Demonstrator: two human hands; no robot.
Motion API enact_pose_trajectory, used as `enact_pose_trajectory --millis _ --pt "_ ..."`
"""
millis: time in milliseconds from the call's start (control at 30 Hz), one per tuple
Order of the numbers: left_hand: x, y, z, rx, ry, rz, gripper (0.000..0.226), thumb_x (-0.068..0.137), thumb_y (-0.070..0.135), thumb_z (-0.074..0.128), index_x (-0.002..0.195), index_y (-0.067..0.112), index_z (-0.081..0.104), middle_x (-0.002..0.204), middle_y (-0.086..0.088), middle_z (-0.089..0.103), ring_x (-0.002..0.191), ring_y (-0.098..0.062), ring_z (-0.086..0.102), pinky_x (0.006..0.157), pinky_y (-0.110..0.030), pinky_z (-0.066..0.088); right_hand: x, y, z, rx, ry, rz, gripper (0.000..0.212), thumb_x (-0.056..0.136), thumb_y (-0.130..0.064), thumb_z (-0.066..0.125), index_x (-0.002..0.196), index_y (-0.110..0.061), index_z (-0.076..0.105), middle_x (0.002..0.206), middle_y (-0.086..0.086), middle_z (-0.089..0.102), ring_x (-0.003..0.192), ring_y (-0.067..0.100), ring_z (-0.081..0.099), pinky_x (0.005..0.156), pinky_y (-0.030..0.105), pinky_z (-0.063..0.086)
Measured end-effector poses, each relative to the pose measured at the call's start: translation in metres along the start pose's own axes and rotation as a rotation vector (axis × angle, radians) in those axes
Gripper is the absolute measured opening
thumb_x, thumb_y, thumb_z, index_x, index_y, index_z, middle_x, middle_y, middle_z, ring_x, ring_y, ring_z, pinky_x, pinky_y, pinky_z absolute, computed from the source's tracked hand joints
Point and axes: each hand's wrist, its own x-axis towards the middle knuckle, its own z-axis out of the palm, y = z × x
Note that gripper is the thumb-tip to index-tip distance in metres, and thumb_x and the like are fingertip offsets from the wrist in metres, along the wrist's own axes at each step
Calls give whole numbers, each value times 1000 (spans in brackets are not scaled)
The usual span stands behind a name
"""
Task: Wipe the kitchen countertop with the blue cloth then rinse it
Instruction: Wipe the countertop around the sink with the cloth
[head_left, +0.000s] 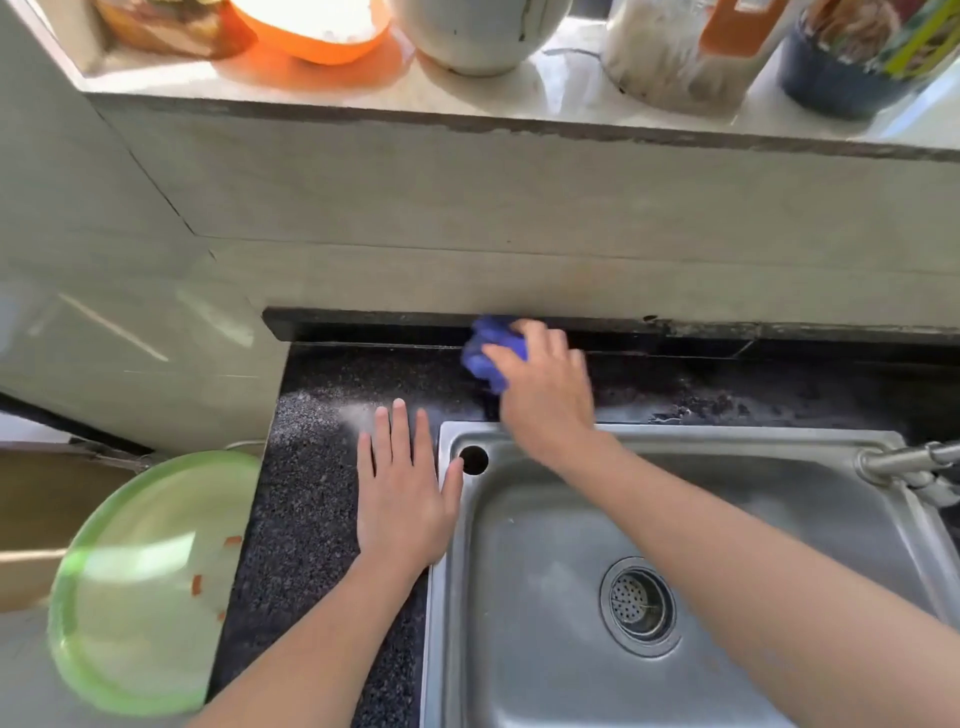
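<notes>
My right hand (543, 387) grips the bunched blue cloth (485, 353) and holds it against the dark speckled countertop (317, 499) behind the steel sink (545, 649), close to the back wall. Part of the cloth is hidden under my fingers. My left hand (402, 488) lies flat with straight fingers on the countertop, its thumb over the sink's left rim. A pale dusty patch lies on the counter just beyond the fingertips of that hand.
A metal tap (914, 465) sticks in from the right over the sink. A green bowl (150, 577) sits off the counter's left edge. On the ledge above stand an orange bowl (311, 31), a white pot (478, 31) and jars.
</notes>
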Motion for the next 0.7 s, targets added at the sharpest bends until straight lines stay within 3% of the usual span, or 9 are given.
enact_pose_trajectory --millis 67,133,233,333,400,467,533,633,700 --pt "0 0 1 -11 1 -10 71 96 52 21 146 4 38 156 -20 27 145 -36 22 117 -51 18 10 -29 21 -22 -108 -183 34 82 -20 49 113 -23 64 133 8 47 109 33 47 77 40 37" --pt "0 -1 2 -11 10 -15 71 96 53 21 146 5 37 156 -19 26 146 -35 21 117 -51 18 13 -17 30 -62 -137 -200 32 82 -22 46 107 -24 66 130 4 50 104 30 50 74 39 39" --pt "-1 -1 2 -13 12 -13 72 96 53 20 147 4 36 157 -19 25 146 -34 19 117 -50 15 -6 35 26 -51 -186 -25 39 77 -26 33 94 -23 68 120 7 58 90 32 55 67 38 40" --pt "-1 0 -2 -17 1 -13 73 97 54 16 148 5 34 157 -18 24 147 -33 17 117 -50 15 -36 109 15 -95 -203 224 32 83 -18 48 110 -25 63 135 7 47 106 35 47 79 42 39" --pt "-1 0 -3 -15 -12 -14 74 97 54 13 148 5 33 158 -18 24 147 -33 17 117 -51 16 -46 143 3 -111 -215 279 38 85 -16 55 121 -27 59 140 6 40 113 34 42 85 44 39" --pt "-1 0 -3 -13 -17 -16 74 97 54 14 148 5 34 157 -18 24 147 -34 18 117 -50 15 -41 150 -4 -110 -238 310 40 88 -17 53 124 -31 57 138 4 38 115 32 39 85 43 42" --pt "-1 0 -5 -28 -27 -12 74 97 55 13 147 5 36 157 -19 26 146 -34 20 117 -49 14 -30 144 -10 -40 -269 483 37 90 -20 47 123 -32 58 132 7 40 114 33 40 85 42 43" --pt "1 -9 -11 -85 -14 30 73 100 53 11 140 4 47 151 -19 38 141 -35 34 114 -44 16 -34 142 -28 55 -254 806 37 92 -33 44 124 -21 58 126 20 45 110 43 50 90 43 42" --pt "-3 -25 -16 -135 14 57 65 100 47 21 134 2 54 144 -20 47 135 -34 43 111 -41 21 -36 125 -44 92 -208 838 40 90 -35 49 126 -19 57 125 21 45 107 45 53 90 44 42"
